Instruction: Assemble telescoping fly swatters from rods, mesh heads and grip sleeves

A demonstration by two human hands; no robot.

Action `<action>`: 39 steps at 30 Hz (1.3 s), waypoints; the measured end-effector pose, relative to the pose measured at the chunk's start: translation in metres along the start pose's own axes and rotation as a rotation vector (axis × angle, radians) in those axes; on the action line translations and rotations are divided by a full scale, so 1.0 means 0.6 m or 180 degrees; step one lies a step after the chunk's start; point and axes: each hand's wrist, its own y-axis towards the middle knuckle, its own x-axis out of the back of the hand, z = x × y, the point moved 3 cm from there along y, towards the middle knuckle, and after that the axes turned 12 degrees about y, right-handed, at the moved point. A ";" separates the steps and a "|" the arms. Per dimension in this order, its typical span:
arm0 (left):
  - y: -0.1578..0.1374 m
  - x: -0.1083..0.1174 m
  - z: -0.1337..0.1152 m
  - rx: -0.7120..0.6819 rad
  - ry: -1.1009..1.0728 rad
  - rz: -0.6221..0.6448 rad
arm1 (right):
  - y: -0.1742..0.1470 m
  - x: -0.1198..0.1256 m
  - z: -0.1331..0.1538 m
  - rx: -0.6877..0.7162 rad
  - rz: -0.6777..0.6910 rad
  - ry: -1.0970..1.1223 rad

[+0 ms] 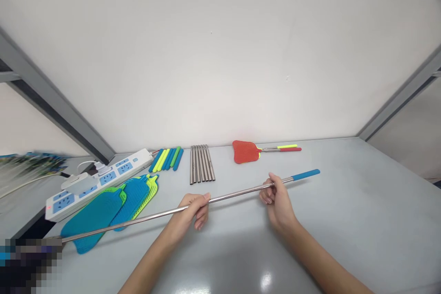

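Observation:
Both of my hands hold one long extended metal rod [237,193] with a blue grip sleeve [306,174] at its right end. My left hand [195,209] is closed around the rod near its middle. Closer to the blue sleeve, my right hand [275,195] pinches the rod between thumb and fingers. The rod slopes down to the left, passing above blue fly swatter heads [94,216]; its far left end is hidden by a pixelated patch. Behind my hands lie several short collapsed metal rods [201,165] side by side.
Several blue, yellow and green sleeves [167,160] lie beside a white power strip [138,161] with plugs in it. Fly swatters with a red head [246,152] on top lie near the back wall. Metal frame posts stand left and right. Plastic-wrapped items [31,172] are at far left.

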 end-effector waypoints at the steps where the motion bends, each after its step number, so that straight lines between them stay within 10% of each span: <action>1: 0.000 0.001 0.000 -0.0018 -0.0039 -0.0020 | 0.004 0.003 0.002 0.0010 -0.0029 0.0136; 23: 0.007 -0.004 0.026 -0.0211 -0.0367 -0.0011 | -0.003 -0.007 -0.019 -0.0911 0.0359 0.0262; 39: 0.006 -0.007 0.019 -0.0150 -0.0031 -0.0055 | 0.007 0.007 -0.021 -0.0555 -0.0011 0.0454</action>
